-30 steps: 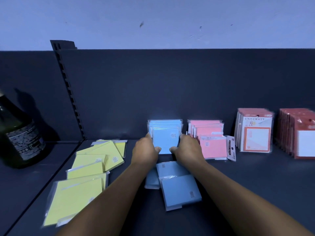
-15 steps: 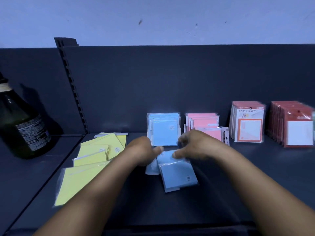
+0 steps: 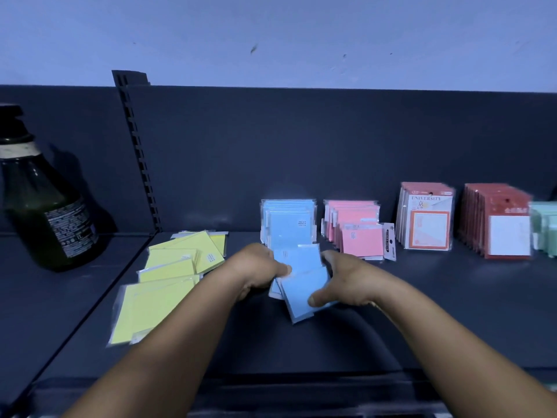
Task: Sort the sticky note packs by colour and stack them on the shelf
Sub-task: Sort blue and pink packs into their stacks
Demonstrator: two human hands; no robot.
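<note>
Hands now leaving the upright blue row (image 3: 291, 224): left hand (image 3: 256, 271) and right hand (image 3: 346, 280) gripping loose blue packs (image 3: 304, 285) mid-frame, fingers curled round edges, gathering the next batch.

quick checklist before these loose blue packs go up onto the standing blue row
1. Both hands on the loose blue packs: ok. The left hand grips their left edge, the right hand their right edge with the thumb on top.
2. Packs squared into one bundle: not ok. They are fanned and askew.
3. Same colour as the target: ok. The standing blue row is right behind them.
4. Room in front of that row: cannot tell. The held packs cover its foot.
5. Pink row kept separate: ok. A gap shows between blue and pink.
6. Yellow packs sorted: not ok. They lie flat and scattered on the shelf.
</note>
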